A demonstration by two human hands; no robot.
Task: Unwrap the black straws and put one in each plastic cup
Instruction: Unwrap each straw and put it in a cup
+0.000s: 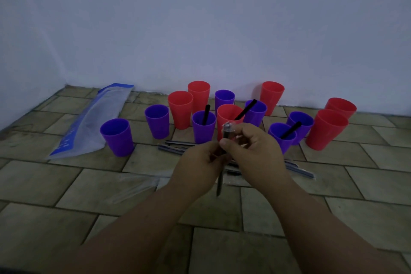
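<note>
Two hands held one straw (219, 184): left hand (198, 162) pinched its middle, right hand (255, 147) pinched the crumpled wrapper (228, 128) at its top. Three cups (203, 132) behind held straws.

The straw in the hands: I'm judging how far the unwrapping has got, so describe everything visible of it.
The straw is thin and black, held near upright, and its lower end looks pointed. Clear crinkled wrapper bunches at its top. The left hand grips its middle, and the right hand pinches it higher up.
</note>
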